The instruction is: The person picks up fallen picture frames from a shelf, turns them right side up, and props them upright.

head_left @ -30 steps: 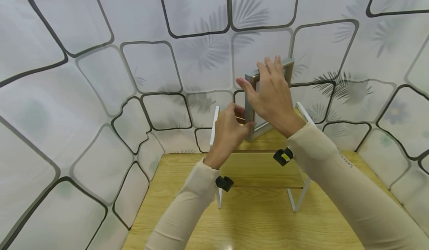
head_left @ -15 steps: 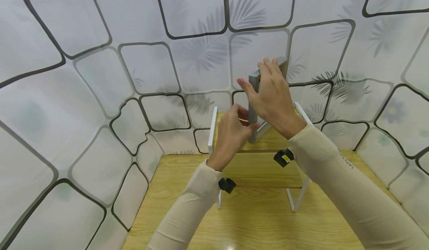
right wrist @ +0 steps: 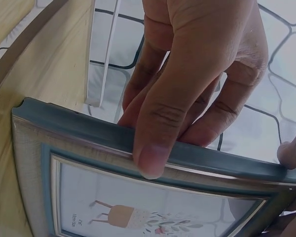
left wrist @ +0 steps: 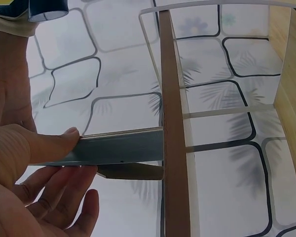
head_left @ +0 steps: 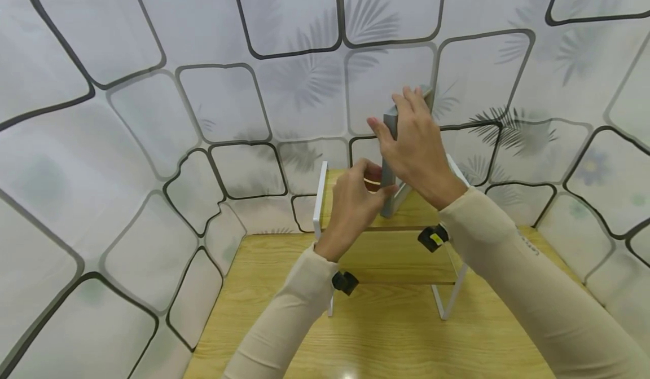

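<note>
A grey-silver picture frame (head_left: 389,159) stands upright and turned sideways on the upper shelf (head_left: 373,221) of a small wooden rack. In the right wrist view the frame (right wrist: 89,148) shows its front, with a small drawing behind the glazing. My left hand (head_left: 352,201) pinches its left side edge low down, thumb in front and fingers behind, also seen in the left wrist view (left wrist: 19,177). At the top, my right hand (head_left: 416,148) holds the frame's upper edge, fingers laid over it. From the back, a dark flap (left wrist: 130,172) sticks out in the left wrist view.
The rack has white metal side legs (head_left: 321,198) and a lower wooden shelf (head_left: 401,258). It stands on a wood-grain table (head_left: 386,334). Patterned curtain-like walls (head_left: 294,102) close in behind and at both sides.
The frame has turned more edge-on. Its left edge has shifted right and its far top corner has come left. Both hands have kept hold, the left moving slightly right with it.
</note>
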`<state>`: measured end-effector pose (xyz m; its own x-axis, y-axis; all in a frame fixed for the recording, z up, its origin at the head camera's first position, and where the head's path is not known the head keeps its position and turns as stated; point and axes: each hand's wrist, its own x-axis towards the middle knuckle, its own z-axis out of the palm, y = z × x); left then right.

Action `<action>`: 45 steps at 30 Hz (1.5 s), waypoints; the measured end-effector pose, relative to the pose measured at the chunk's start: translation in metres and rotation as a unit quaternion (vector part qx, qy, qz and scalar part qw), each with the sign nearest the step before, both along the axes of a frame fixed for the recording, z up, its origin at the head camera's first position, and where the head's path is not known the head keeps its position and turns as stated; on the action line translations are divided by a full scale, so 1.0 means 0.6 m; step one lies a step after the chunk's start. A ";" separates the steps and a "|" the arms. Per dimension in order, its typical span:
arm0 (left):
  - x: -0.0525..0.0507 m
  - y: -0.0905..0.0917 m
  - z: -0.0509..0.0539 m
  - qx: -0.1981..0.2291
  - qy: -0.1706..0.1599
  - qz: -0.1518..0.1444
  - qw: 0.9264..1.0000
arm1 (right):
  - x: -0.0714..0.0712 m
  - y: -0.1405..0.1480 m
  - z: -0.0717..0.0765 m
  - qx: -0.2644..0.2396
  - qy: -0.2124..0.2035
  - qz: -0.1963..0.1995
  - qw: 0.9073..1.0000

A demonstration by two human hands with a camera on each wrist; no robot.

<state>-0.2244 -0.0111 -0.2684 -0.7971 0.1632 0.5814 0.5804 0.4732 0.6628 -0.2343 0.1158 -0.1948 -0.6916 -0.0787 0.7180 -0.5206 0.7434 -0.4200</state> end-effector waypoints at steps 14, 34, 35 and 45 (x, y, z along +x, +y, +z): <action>0.007 0.010 -0.003 -0.006 0.019 -0.040 0.999 | 0.004 0.020 -0.001 -0.006 -0.017 0.025 1.000; 0.013 0.020 -0.007 -0.039 0.020 -0.082 0.996 | 0.000 0.058 -0.002 -0.003 0.001 0.077 0.997; 0.014 0.020 -0.007 -0.044 0.022 -0.082 0.995 | 0.000 0.061 -0.002 -0.002 0.001 0.081 0.997; 0.011 0.006 -0.018 -0.089 0.037 -0.052 0.994 | -0.001 0.086 -0.001 0.003 0.009 0.119 0.993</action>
<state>-0.2175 -0.0074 -0.2790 -0.7262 0.3487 0.5925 0.6769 0.5134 0.5275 -0.2350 0.1675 -0.1953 -0.6396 -0.2424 0.7295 -0.6892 0.6012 -0.4045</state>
